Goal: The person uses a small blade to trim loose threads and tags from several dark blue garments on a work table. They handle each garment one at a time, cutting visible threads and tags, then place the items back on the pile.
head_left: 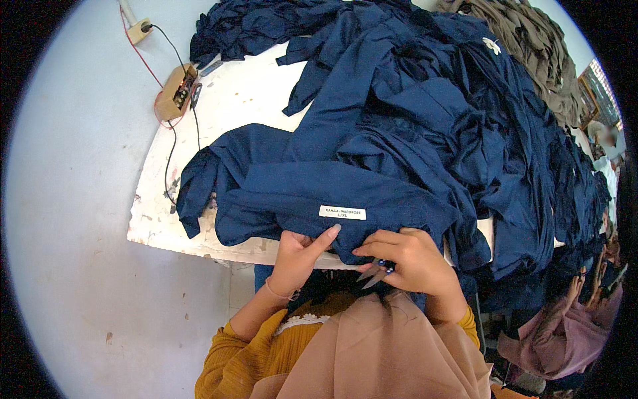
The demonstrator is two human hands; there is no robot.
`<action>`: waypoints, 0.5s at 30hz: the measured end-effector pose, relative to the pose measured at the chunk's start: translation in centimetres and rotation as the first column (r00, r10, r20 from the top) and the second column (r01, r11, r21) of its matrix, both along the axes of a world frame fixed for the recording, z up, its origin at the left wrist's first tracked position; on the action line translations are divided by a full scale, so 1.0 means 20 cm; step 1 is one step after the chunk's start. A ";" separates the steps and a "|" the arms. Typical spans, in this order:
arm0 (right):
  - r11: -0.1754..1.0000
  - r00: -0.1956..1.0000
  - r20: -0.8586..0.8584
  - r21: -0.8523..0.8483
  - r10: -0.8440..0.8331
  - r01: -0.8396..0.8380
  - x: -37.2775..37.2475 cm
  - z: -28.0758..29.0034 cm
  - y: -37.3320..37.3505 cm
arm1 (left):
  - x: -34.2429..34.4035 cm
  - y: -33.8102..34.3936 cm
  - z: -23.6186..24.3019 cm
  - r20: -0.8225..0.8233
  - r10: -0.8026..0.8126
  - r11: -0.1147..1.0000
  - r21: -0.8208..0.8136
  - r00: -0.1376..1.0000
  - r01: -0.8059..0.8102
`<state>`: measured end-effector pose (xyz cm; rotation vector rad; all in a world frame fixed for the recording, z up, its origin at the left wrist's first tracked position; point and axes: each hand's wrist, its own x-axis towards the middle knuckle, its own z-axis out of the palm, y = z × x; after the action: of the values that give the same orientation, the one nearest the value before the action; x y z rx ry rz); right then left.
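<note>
A dark navy garment (279,193) lies on the white-topped table, with a small white printed label (342,211) sewn near its front edge. My left hand (299,259) grips that edge, its thumb on top just below the label. My right hand (405,256) is curled around small scissors (372,276) with pointed blades angled down, and its fingertips also rest on the fabric to the right of my left thumb. The left hand's other fingers are hidden under the cloth.
More navy garments (432,100) are heaped across the table (259,73). A brown-grey cloth pile (531,53) lies at the back right. A wired tan box (174,93) and a socket (138,30) are at the left. A co-worker in mauve (551,332) is at the lower right.
</note>
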<state>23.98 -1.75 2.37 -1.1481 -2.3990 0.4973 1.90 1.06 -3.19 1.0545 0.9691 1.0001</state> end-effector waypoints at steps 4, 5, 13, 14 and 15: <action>0.977 0.969 -0.212 0.145 -0.126 0.159 -0.01 0.07 0.02 | -0.02 -0.04 0.10 -0.077 0.026 0.999 -0.044 0.997 -0.030; 0.956 0.949 -0.259 0.182 -0.180 0.231 -0.05 0.08 0.03 | -0.02 -0.05 0.09 -0.010 0.042 0.999 -0.009 0.999 -0.042; 0.975 0.759 -0.625 -0.015 -0.183 0.223 -0.16 -0.06 0.12 | -0.04 -0.07 0.02 0.022 0.105 0.986 0.131 0.994 -0.108; 0.955 0.694 -0.663 -0.121 -0.281 0.271 -0.14 -0.04 0.11 | -0.04 -0.07 0.06 0.054 0.091 0.987 0.127 0.994 -0.097; 0.954 0.711 -0.643 -0.113 -0.283 0.278 -0.11 -0.02 0.11 | -0.04 -0.08 0.09 0.085 0.076 0.989 0.124 0.993 -0.086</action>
<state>21.69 0.43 1.95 -1.0825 -1.5820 0.6714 1.08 -0.46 -1.43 1.0787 0.8980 1.1758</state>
